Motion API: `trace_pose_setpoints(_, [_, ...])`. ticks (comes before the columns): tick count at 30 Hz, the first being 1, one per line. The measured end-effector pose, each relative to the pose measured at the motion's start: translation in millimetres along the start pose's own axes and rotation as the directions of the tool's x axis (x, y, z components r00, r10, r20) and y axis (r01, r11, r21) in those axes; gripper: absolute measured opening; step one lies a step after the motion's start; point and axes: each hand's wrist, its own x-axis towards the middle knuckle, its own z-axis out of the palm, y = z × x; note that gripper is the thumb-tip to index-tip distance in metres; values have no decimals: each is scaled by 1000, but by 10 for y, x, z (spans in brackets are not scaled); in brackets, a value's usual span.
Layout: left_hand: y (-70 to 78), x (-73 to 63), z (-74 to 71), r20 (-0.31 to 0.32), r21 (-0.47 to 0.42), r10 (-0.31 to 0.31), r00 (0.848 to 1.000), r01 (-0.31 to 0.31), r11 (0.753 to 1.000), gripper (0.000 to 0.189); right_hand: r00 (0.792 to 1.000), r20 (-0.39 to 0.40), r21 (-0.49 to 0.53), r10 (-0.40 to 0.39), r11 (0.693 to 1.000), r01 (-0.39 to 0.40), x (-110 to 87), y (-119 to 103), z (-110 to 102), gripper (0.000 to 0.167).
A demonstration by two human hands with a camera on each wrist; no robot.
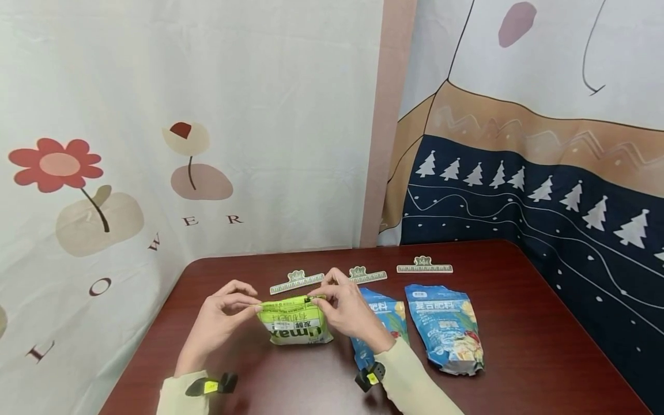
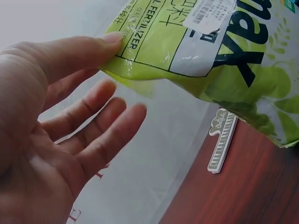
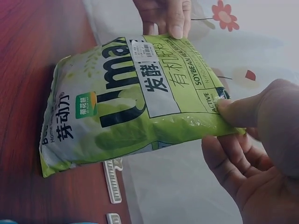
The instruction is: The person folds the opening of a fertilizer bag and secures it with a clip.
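Between hands (image 1: 219,316) (image 1: 349,305) | green bag (image 1: 295,324) | clips (image 1: 424,268): head view three, left wrist one

This looks like a screened-off indoor corner, though whether in a home or in a room dressed for recording cannot be told. A white curtain (image 1: 290,115) printed with flowers (image 1: 59,164) and letters (image 1: 100,286) hangs on the left, and a cloth (image 1: 539,155) with pale trees (image 1: 596,213) on the right. Before them stands a glossy red-brown table (image 1: 544,334) with rounded corners and wood grain
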Motion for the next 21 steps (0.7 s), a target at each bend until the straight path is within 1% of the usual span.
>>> trace_pose_setpoints(1, [2,2,0,7,0,3,1000,-3,1000,6,1000,-7,-13,-12,1000,12,2,1,0,13])
trace_pose_setpoints(3, [9,2,1,25,-13,-22,999,23,1000,5,999,-15,-35,-33,999,32,4,0,-3,12])
trace_pose_setpoints(5, [18,-3,1,35,-21,-73,997,74,997,6,999,-14,-60,-48,997,47,4,4,-1,11])
trace_pose_setpoints(8, [28,-18,-3,40,-21,-149,988,150,989,9,998,-1,-84,-60,995,60,-2,-1,0,12])
trace_pose_setpoints(9, [28,-23,-4,37,-9,-166,985,167,986,9,998,4,-86,-59,995,59,-6,0,2,12])
trace_pose_setpoints(11, [33,-30,-7,41,1,-178,983,178,984,9,999,13,-83,-52,995,53,-11,-2,7,11])
trace_pose_setpoints(14, [40,-28,-2,62,-10,-151,987,152,988,8,999,22,-76,-49,996,50,-17,-9,9,11])
trace_pose_setpoints(18, [65,-11,33,78,-5,-63,995,63,998,11,997,20,-85,-69,994,71,-18,-37,4,11])
trace_pose_setpoints(21, [99,13,90,86,-2,-4,996,4,1000,14,996,19,-93,-85,992,86,-14,-69,6,11])
